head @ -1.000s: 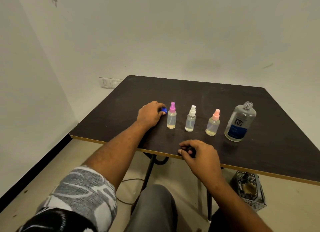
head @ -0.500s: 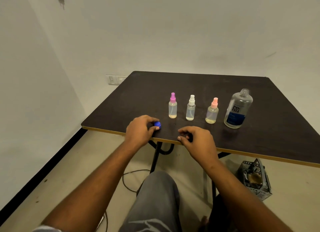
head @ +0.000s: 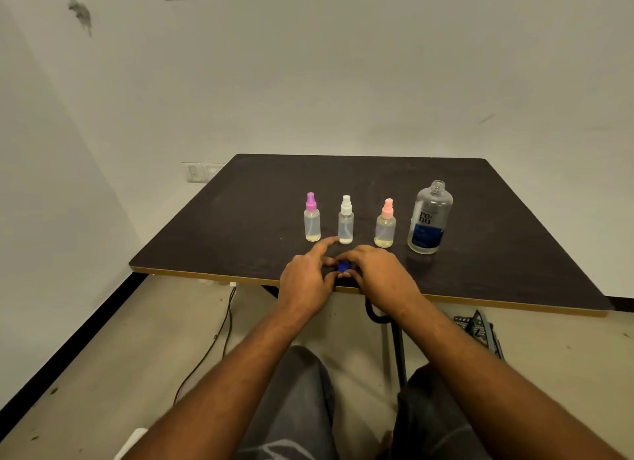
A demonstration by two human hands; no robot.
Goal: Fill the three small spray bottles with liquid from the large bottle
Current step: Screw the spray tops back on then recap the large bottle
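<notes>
Three small spray bottles stand in a row on the dark table point(head: 497, 253): a purple-topped one point(head: 312, 221), a white-topped one point(head: 345, 223) and a pink-topped one point(head: 385, 227). Each has a little pale liquid at the bottom. To their right stands the large clear bottle point(head: 429, 219) with a blue label and no cap. A small blue cap point(head: 343, 266) sits between my hands near the front edge. My left hand point(head: 307, 277) pinches it, index finger stretched out. My right hand point(head: 380, 274) curls its fingers onto the cap from the other side.
The table's front edge point(head: 480, 301) has a light trim, with my knees under it. A cable point(head: 219, 336) runs across the floor at the left. A dark mesh object point(head: 478, 325) lies on the floor at the right. Walls close off the back and left.
My left hand carried the blue cap from beside the purple-topped bottle back to the front edge and rightward. It now meets my right hand there. The camera has tilted up.
</notes>
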